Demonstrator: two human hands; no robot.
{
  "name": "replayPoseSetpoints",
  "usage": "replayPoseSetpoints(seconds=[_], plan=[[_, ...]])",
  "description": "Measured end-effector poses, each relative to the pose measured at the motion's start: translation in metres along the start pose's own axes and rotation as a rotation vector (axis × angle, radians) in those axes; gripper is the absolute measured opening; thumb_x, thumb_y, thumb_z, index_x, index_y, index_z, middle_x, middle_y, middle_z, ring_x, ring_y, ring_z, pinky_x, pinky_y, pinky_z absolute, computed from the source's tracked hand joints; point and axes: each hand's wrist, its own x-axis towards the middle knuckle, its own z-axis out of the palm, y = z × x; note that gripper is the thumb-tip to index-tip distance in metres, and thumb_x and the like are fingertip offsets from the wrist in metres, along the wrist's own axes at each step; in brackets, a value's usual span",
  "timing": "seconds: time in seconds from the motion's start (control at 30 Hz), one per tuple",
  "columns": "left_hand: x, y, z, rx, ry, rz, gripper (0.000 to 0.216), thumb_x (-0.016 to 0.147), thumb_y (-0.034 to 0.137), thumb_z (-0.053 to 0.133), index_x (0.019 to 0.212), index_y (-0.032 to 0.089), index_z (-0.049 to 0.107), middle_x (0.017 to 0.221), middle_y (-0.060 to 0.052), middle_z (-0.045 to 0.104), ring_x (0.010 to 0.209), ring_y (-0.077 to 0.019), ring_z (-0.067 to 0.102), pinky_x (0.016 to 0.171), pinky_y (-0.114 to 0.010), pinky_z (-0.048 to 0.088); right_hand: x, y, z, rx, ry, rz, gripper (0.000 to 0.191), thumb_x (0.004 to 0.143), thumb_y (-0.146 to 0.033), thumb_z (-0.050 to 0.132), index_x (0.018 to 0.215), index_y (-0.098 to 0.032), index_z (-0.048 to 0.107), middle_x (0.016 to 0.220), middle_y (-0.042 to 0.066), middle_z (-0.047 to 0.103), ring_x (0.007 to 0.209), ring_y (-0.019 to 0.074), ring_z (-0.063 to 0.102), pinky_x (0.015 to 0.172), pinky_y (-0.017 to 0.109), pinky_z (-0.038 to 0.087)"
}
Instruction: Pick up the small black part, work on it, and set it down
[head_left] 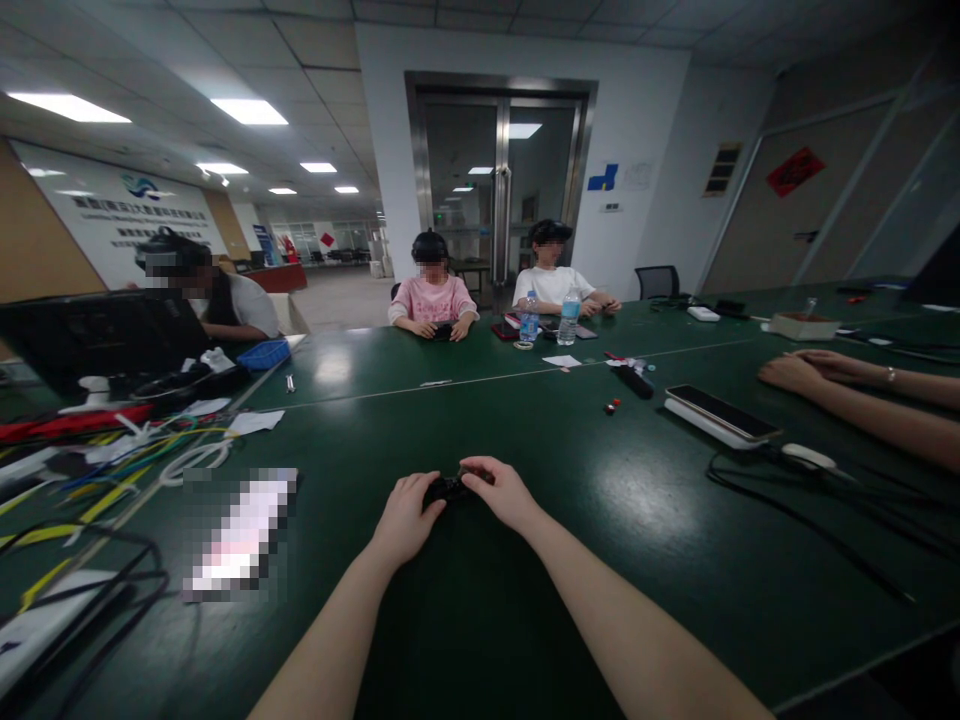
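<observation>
In the head view, a small black object that looks like a game controller (450, 487) is held low over the green table (465, 420). My left hand (409, 513) is closed round its left end, the thumb lying along the near side. Around the right end curls my right hand (506, 490), with its thumb on top near the middle. Both hands cover much of the object, so its ends and underside are hidden. To the left of my left hand lies a bright, pixelated flat thing (244, 530).
Cables (97, 490) and a monitor (97, 335) crowd the left side. A phone on a white block (720, 417) sits to the right, beside another person's hands (810, 370). Water bottles (568, 318) stand across the table, where two people sit; a third is behind the monitor.
</observation>
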Motion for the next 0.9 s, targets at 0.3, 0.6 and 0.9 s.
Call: replayPoseSetpoints(seconds=[0.3, 0.6, 0.9], plan=[[0.003, -0.003, 0.002, 0.011, 0.013, 0.035, 0.039, 0.08, 0.034, 0.047, 0.117, 0.021, 0.049, 0.121, -0.005, 0.053, 0.116, -0.0225, 0.042, 0.098, -0.038, 0.032, -0.001, -0.001, 0.007, -0.241, -0.112, -0.138, 0.024, 0.074, -0.034, 0.059, 0.097, -0.036, 0.063, 0.108, -0.001, 0.058, 0.107, 0.0233, 0.046, 0.093, 0.043, 0.031], [0.002, -0.003, 0.003, 0.008, 0.005, 0.031, 0.039, 0.08, 0.033, 0.048, 0.118, 0.023, 0.049, 0.122, -0.004, 0.052, 0.115, -0.0218, 0.042, 0.097, -0.037, 0.033, -0.003, 0.001, 0.007, -0.229, -0.106, -0.152, 0.024, 0.075, -0.032, 0.057, 0.098, -0.035, 0.063, 0.109, -0.001, 0.057, 0.107, 0.023, 0.045, 0.094, 0.042, 0.031], [0.002, -0.002, 0.003, 0.012, 0.011, 0.036, 0.039, 0.08, 0.033, 0.049, 0.118, 0.022, 0.049, 0.12, -0.004, 0.053, 0.114, -0.0218, 0.043, 0.096, -0.036, 0.033, -0.002, 0.007, 0.009, -0.319, -0.102, -0.195, 0.026, 0.073, -0.029, 0.06, 0.098, -0.035, 0.064, 0.112, -0.001, 0.057, 0.109, 0.0239, 0.044, 0.095, 0.043, 0.03]])
